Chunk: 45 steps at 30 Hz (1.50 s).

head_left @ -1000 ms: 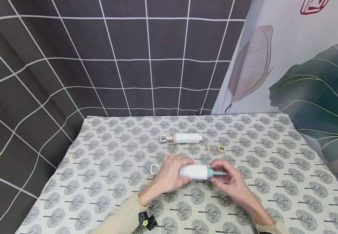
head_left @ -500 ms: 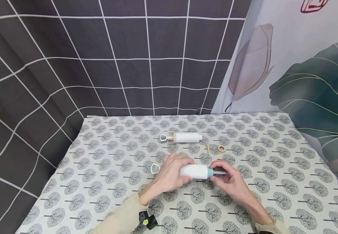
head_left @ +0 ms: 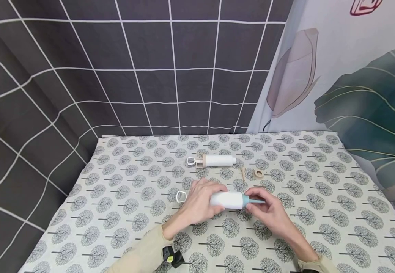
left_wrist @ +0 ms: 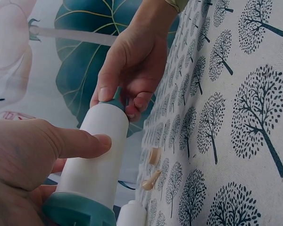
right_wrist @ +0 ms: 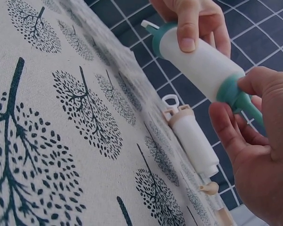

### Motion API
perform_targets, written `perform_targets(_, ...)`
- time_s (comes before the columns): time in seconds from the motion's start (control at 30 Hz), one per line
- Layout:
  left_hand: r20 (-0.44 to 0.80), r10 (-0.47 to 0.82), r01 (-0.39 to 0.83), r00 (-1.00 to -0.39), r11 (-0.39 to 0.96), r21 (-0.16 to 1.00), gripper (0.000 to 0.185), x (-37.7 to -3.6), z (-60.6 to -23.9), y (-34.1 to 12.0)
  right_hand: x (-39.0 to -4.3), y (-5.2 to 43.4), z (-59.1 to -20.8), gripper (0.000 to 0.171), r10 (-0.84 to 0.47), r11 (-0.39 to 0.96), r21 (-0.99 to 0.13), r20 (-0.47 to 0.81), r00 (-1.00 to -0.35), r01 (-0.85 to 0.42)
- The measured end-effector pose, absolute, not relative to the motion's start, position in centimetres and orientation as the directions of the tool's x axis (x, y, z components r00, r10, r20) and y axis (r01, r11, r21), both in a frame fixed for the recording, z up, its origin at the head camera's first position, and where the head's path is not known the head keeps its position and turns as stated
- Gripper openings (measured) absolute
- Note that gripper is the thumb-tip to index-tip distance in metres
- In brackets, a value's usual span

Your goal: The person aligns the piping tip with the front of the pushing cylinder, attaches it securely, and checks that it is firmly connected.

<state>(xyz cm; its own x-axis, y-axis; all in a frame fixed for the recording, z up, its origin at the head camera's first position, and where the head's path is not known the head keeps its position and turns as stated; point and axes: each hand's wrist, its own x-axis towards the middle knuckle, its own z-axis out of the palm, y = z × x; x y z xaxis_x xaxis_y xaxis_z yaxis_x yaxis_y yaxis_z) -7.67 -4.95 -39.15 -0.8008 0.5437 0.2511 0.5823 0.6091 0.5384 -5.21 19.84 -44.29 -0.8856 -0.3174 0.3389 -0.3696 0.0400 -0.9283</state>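
A white syringe-like tube with teal ends lies level across the space between my hands. My left hand grips its barrel from above, thumb along the near side. Beyond that hand a clear loop handle sticks out to the left. At the other end, my right hand pinches the teal nozzle cap between thumb and fingers, and its thin spout points right. The left wrist view shows the teal collar at the handle end. My left palm hides part of the barrel.
Behind my hands lies a second white tube with a beige collar. Right of it are a small beige nozzle and a beige ring. A tree-print cloth covers the table; a dark grid curtain hangs behind.
My right fingers have shifted slightly around the teal cap, and its spout looks slightly turned. My left hand and the things on the table stay put.
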Motion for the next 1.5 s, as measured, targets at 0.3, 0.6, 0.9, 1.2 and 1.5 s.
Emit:
perform_targets(0.3, 0.255, 0.541, 0.584, -0.801, 0.614, 0.532, 0.041, -7.75, -39.14, -4.87, -5.17, 19.85, -44.21, 0.029, -0.303, 0.069, -0.937, 0.306, -0.902, -0.341)
perform_targets(0.6, 0.247, 0.540, 0.578, -0.805, 0.618, 0.533, 0.041, -7.76, -39.14, -4.94, -5.28, 19.79, -44.25, 0.040, -0.292, 0.110, -0.921, 0.329, -0.898, -0.374)
perform_targets(0.9, 0.254, 0.540, 0.581, -0.802, 0.610, 0.539, 0.041, -7.73, -39.22, -5.03, -5.29, 19.69, -44.28, 0.049, -0.327, 0.055, -0.883, 0.425, -0.844, -0.466)
perform_targets(1.2, 0.258, 0.547, 0.589, -0.796, 0.603, 0.538, 0.042, -7.81, -39.43, -5.08, -5.25, 19.79, -44.39, 0.048, -0.323, 0.019, -0.883, 0.439, -0.838, -0.469)
perform_targets(1.5, 0.255, 0.555, 0.596, -0.792, 0.607, 0.526, 0.043, -7.67, -39.32, -5.13, -5.30, 19.82, -44.46, 0.047, -0.323, 0.032, -0.884, 0.433, -0.842, -0.467)
